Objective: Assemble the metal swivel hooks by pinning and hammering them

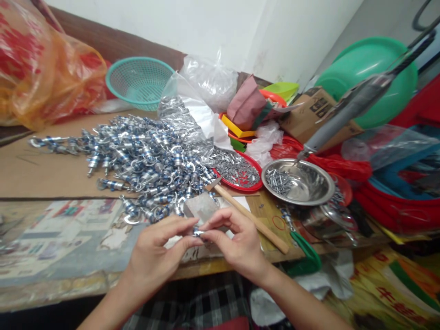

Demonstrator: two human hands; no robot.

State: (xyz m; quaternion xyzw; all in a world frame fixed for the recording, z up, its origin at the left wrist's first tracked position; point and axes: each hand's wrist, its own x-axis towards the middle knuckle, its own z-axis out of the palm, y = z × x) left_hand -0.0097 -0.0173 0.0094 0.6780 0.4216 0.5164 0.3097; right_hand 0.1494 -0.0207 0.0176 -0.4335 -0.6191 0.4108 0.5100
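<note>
Both hands (160,243) (239,240) pinch part (197,233) — steel bowl (311,187) holds pins (279,181)

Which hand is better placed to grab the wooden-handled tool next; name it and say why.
Probably the right hand: it lies close beside the wooden-handled tool, while the left hand is farther off. Both are pinching a small metal piece, though.

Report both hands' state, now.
Left hand: closed, holding a small metal part.
Right hand: closed, holding the same metal part.
</note>
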